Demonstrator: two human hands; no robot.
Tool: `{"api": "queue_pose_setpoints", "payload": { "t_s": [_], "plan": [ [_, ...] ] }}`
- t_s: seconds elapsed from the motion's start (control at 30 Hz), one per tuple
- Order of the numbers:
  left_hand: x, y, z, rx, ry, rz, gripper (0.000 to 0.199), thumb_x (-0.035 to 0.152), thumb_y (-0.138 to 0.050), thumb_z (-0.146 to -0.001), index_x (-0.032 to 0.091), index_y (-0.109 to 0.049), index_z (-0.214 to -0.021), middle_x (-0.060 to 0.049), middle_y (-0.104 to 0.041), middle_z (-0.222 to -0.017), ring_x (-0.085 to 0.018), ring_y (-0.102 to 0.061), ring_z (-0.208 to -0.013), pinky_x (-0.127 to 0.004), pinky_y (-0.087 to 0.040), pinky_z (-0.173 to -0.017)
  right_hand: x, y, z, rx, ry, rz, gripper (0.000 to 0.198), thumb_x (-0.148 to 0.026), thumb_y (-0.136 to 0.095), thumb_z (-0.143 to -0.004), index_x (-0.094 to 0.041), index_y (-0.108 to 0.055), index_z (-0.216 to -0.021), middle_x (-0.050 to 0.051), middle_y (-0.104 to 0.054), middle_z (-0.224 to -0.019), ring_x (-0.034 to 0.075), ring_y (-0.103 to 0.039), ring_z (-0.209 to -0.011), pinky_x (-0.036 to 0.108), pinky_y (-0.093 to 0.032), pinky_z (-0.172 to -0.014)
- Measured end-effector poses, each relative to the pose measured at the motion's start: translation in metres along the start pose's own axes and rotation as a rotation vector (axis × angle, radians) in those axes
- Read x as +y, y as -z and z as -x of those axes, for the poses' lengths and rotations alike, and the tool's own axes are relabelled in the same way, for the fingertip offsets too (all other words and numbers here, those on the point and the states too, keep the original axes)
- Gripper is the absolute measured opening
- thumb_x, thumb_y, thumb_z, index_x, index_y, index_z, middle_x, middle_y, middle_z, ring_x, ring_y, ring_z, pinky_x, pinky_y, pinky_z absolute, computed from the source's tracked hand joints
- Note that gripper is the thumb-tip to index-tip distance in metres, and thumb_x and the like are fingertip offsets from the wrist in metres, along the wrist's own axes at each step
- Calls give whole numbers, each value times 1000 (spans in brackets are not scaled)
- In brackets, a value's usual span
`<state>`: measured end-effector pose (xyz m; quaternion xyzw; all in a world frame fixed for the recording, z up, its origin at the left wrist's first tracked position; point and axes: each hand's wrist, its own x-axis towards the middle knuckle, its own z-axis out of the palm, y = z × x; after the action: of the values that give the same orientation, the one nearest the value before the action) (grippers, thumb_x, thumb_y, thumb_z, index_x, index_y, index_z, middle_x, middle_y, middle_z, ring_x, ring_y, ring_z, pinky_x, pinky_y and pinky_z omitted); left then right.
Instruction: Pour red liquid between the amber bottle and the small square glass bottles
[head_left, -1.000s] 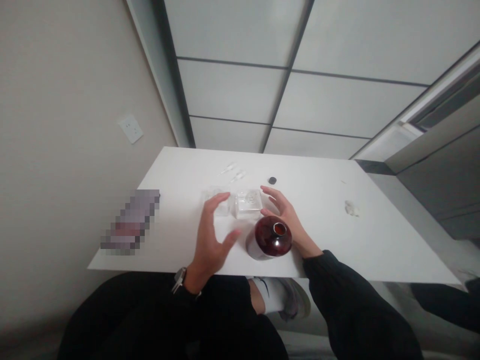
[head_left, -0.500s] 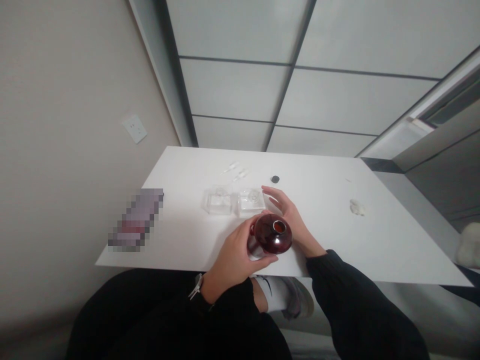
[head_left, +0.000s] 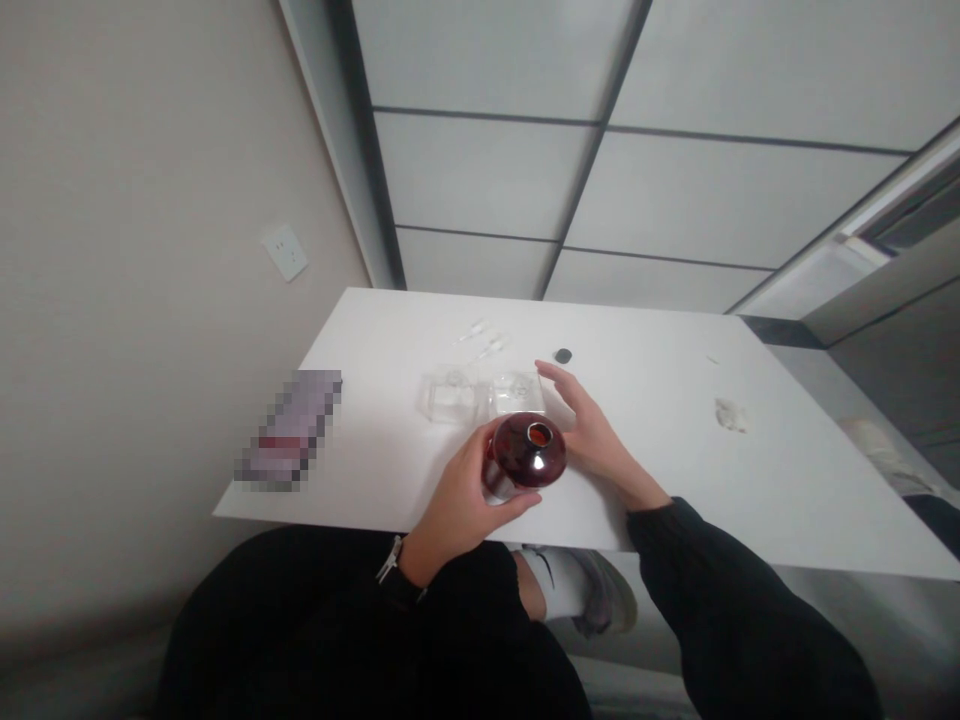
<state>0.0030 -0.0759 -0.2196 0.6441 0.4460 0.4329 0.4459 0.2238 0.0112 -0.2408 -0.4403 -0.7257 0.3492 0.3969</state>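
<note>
My left hand (head_left: 457, 500) is wrapped round a dark red glass bottle (head_left: 517, 470), thumb on the near side. The bottle is tilted a little, its open round mouth showing on top. To its right is my right hand (head_left: 596, 435), fingers stretched out and apart, holding nothing visible; part of it is hidden behind the bottle. Its fingertips are close to a clear square container (head_left: 517, 388), partly covered by the bottle. Another clear container (head_left: 450, 400) stands just left of that one.
Beyond the containers lie thin clear pieces with white ends (head_left: 491, 347) and a small black cap (head_left: 563, 356). A crumpled whitish scrap (head_left: 730, 414) is on the right of the white table (head_left: 660, 350). A blurred-out flat item (head_left: 292, 430) lies at the left edge.
The view has shifted, so the table appears farther right. My left hand has brought the bottle slightly left and away from me, nearer the containers. My right hand remains open beside it.
</note>
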Motion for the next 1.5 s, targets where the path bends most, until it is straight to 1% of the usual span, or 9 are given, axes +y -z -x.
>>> {"api": "queue_pose_setpoints", "payload": {
  "t_s": [0.13,0.23,0.33,0.47,0.63,0.83,1.0,1.17,1.5],
  "plan": [
    [-1,-1,1,1,13,14,76,32,-89,-79,22,-52,-144,-12,-66,-146,-33,-64,-135,-54,-51,-118,-3,12,-16,-156,-5,75,94,-54,-88,-79,-29,-46,-159,14,-45,-170,34,-42,-158,62,-27,-133],
    [0,-1,1,-4,31,35,76,31,-90,-78,23,-53,-144,-12,-66,-146,-32,-65,-134,-53,-53,-116,-3,18,-29,-259,2,72,88,-54,-87,-79,-28,-50,-155,14,-48,-168,33,-44,-157,60,-30,-133],
    [2,0,1,-11,54,79,75,29,-91,-77,22,-54,-143,-12,-66,-145,-31,-66,-132,-50,-57,-112,-1,17,-36,-304,11,24,81,-53,-87,-80,-30,-53,-150,13,-52,-163,33,-47,-154,59,-33,-131],
    [3,1,0,-16,46,74,75,27,-92,-76,24,-55,-142,-11,-68,-142,-31,-69,-129,-47,-60,-106,0,12,-35,-294,-1,-2,74,-50,-88,-78,-30,-56,-141,11,-60,-153,33,-56,-144,58,-40,-125],
    [0,4,-1,-37,35,-6,75,30,-92,-77,26,-56,-143,-11,-71,-137,-30,-74,-117,-42,-66,-91,-3,9,-33,-257,-15,-26,67,-50,-90,-77,-28,-58,-131,10,-65,-143,32,-63,-132,55,-46,-117],
    [1,5,-2,-25,-64,-67,77,25,-92,-77,29,-54,-144,-9,-70,-141,-29,-71,-126,-44,-62,-103,-8,9,-32,-252,-86,-30,66,-54,-90,-76,-28,-55,-126,9,-68,-133,32,-66,-123,53,-51,-108],
    [1,5,-1,-33,-44,-41,77,25,-93,-77,30,-54,-143,-8,-70,-140,-29,-72,-124,-41,-64,-99,-6,11,-32,-282,-68,-32,68,-50,-89,-77,-28,-53,-130,11,-66,-138,32,-65,-126,53,-51,-110],
    [3,5,-1,-38,0,-36,74,25,-93,-76,28,-56,-141,-9,-70,-139,-30,-72,-124,-43,-64,-97,-5,11,-31,-276,-41,-38,75,-48,-89,-77,-30,-50,-139,12,-59,-150,34,-59,-138,55,-45,-120],
    [3,5,-2,-45,46,-8,73,27,-92,-75,25,-58,-139,-12,-70,-139,-31,-72,-123,-42,-65,-95,-6,11,-32,-255,-57,-6,68,-46,-92,-74,-29,-58,-129,10,-69,-138,33,-66,-126,54,-51,-110]
  ]
}}
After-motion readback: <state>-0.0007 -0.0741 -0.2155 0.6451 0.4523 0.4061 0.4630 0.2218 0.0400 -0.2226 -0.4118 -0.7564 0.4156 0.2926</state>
